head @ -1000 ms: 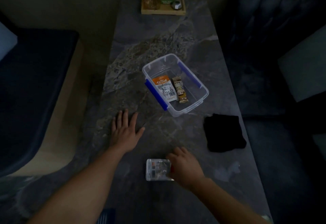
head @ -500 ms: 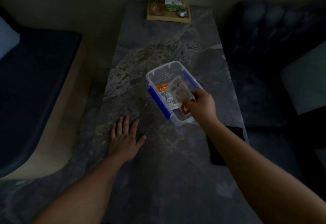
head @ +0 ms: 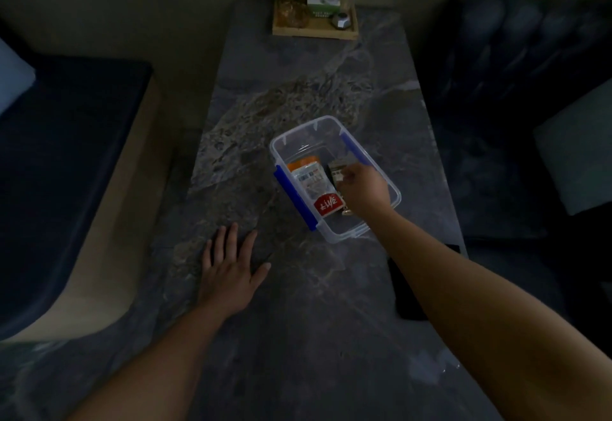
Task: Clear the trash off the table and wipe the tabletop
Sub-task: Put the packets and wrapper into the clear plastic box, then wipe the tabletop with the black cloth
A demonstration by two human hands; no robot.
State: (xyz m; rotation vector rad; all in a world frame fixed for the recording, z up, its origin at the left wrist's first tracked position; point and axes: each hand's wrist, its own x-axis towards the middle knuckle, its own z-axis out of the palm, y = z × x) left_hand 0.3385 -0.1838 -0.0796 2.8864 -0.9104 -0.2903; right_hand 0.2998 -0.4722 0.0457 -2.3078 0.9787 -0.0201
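Bench (head: 76, 162), far left: dark cushion on a pale base, beside the table and no part of the job.

Left hand (head: 230, 273): palm down on the tabletop (head: 298, 337), fingers spread, holding nothing.

Wrappers, in the clear box (head: 334, 178) near the middle of the table:
- flat white packet (head: 309, 178) with an orange top edge, print too blurred to read;
- clear-fronted packet with a red label (head: 328, 205), lying partly over the white one at the near end;
- narrow dark snack bar (head: 337, 170), against the fingertips of the right hand.

Box itself: see-through plastic, rounded corners, blue clips on both long sides, no lid in view.

Right hand (head: 362, 188): reaching over the near right rim, fingers curled down inside the box. Whether they pinch the bar or only rest on it cannot be told.

Handling note, a judgement: the drop looks finished, so the fingers should open fully and the hand lift straight up, clear of the rim, so that no light wrapper is dragged out or the box tipped.

Black cloth (head: 405, 288): right edge of the table, mostly hidden under the right forearm; likely the wiper. Wiping not yet begun.

Wooden tray (head: 314, 31), far end: plant, small carton, small round object.
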